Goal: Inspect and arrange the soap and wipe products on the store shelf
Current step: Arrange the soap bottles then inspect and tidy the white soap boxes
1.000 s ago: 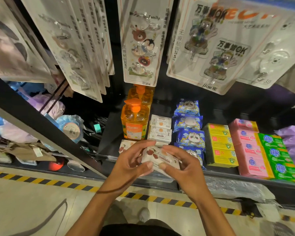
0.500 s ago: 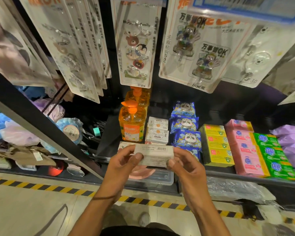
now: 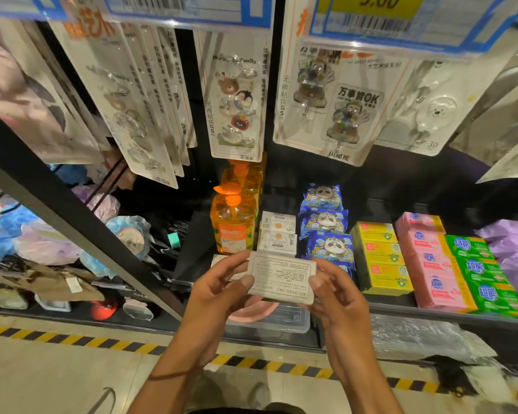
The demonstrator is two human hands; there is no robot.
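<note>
Gripping a white soap pack (image 3: 281,277) by its ends, left hand (image 3: 219,289) and right hand (image 3: 338,297); long axis left-right, printed back facing up.

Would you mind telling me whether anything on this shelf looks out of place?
Nothing looks spilled or damaged. The blue panda packs lie crookedly overlapped, unlike the squared yellow boxes. The left hand and right hand hold one white box off the shelf.

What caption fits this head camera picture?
Left hand and right hand hold a white soap pack before the shelf.
</note>
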